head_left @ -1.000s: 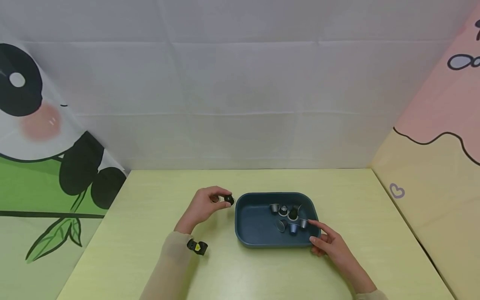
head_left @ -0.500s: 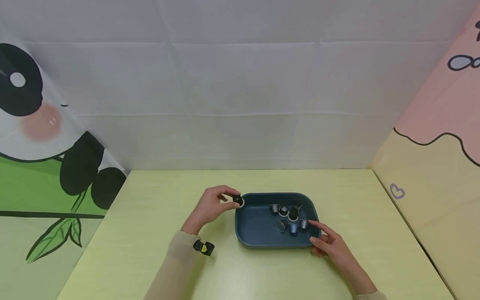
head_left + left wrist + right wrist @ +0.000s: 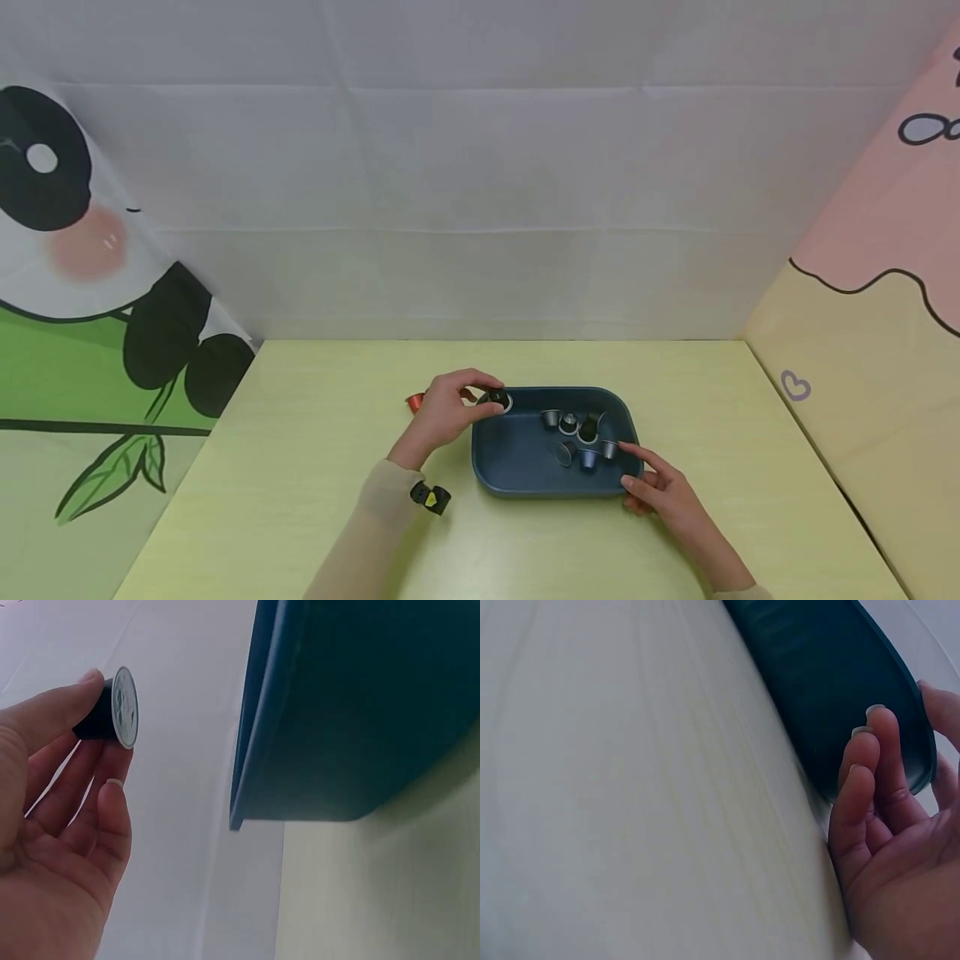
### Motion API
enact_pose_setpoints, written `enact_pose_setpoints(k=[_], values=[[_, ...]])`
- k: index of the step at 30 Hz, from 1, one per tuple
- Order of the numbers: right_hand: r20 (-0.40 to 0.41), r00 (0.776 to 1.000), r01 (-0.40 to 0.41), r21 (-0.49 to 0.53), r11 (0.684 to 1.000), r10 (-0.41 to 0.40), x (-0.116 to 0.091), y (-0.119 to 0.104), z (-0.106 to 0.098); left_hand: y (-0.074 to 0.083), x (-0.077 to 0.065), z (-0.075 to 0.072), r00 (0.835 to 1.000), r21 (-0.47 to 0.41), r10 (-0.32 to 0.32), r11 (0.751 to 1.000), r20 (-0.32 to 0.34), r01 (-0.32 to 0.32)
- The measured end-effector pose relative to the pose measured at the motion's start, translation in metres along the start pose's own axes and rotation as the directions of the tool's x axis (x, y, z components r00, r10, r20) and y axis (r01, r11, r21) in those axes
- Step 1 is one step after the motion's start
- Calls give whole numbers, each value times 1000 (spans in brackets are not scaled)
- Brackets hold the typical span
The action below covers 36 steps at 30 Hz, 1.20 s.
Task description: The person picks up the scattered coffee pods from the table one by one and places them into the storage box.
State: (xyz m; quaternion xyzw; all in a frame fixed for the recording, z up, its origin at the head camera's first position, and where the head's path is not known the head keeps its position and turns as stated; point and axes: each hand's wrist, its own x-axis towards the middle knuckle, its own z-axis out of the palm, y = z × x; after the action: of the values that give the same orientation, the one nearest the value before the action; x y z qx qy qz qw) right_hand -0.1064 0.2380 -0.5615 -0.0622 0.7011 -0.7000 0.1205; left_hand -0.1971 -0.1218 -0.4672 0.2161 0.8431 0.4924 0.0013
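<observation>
My left hand (image 3: 448,407) pinches a black coffee capsule (image 3: 101,718) between thumb and fingers, over the left rim of a dark blue tray (image 3: 517,475). In the left wrist view the capsule's pale printed lid faces the tray. At the tray's right front corner, my right hand (image 3: 654,483) grips the rim with thumb and index finger. Its other fingers (image 3: 861,754) are curled against the outer wall. Inside the tray, toward the right, lie several capsules, among them a black one (image 3: 588,428), a blue one (image 3: 588,459) and a silver one (image 3: 551,417).
A red capsule (image 3: 414,402) stands on the pale yellow table (image 3: 315,433) behind my left hand, partly covered by it. A white sheet (image 3: 480,208) hangs along the table's back edge. Printed panels (image 3: 862,400) flank both sides.
My left hand has carried the black capsule rightward, from beside the tray to over its left rim. The red capsule has come into sight behind it. The right hand keeps its place.
</observation>
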Motion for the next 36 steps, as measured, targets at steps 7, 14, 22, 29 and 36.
enact_pose_setpoints(k=[7,14,22,29,36], values=[[-7,1000,-1,-8,1000,0,0,-1,0,7,8,11,998,-12,40,999,-45,-40],[-6,1000,7,7,1000,-6,0,0,1,11,18,19,998,7,59,998,-16,-59],[-5,1000,9,13,1000,-9,0,0,1,14,32,28,997,8,70,998,41,-70],[-14,1000,4,-10,1000,-4,1,2,1,15,41,35,994,10,66,998,83,-67],[-37,999,-22,-11,1000,21,2,2,1,12,51,44,989,26,69,997,131,-73]])
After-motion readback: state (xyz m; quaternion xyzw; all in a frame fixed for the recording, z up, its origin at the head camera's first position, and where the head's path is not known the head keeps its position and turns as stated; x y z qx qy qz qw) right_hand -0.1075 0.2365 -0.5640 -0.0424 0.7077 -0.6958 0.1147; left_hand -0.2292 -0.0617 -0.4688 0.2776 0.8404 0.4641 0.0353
